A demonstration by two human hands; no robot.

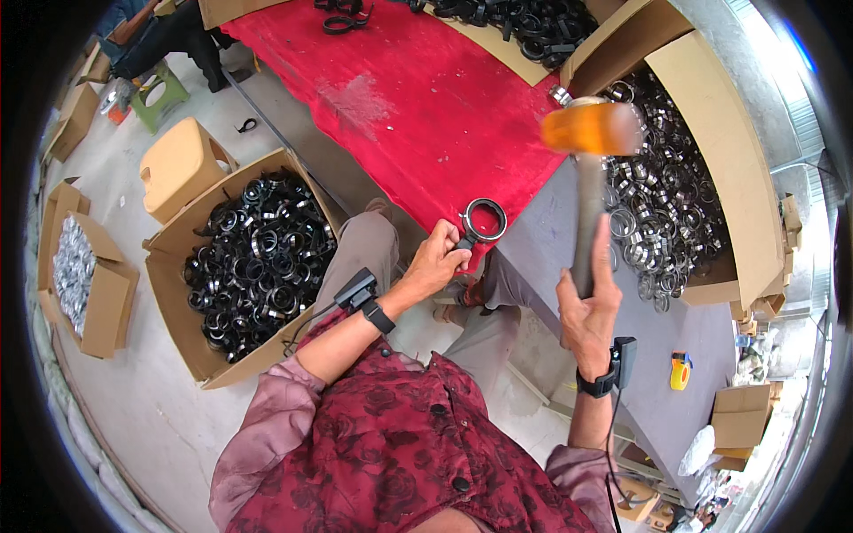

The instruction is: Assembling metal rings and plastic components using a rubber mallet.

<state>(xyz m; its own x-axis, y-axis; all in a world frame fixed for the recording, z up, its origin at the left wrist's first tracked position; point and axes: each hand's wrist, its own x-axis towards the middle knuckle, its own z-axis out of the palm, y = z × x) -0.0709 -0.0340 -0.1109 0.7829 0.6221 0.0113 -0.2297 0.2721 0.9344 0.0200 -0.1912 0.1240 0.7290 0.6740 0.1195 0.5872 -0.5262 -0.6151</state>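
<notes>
My left hand (441,259) is closed on the black stem of a ring-shaped clamp (484,220), a round band with a dark rim and a lighter inner edge. The clamp lies at the near corner of the red cloth (426,115) on the table. In my right hand (590,318) is a mallet (590,213), its grey handle upright and the index finger stretched along it. The mallet's orange head (591,130) is blurred by motion and raised beside the cloth, up and to the right of the clamp.
A carton of shiny metal rings (662,195) stands at the right. Black clamps fill a carton (258,258) at the left, beside a tan stool (182,164). More black parts (533,27) lie at the table's far end. A yellow tape dispenser (681,371) sits rightward. Another person (160,40) sits far left.
</notes>
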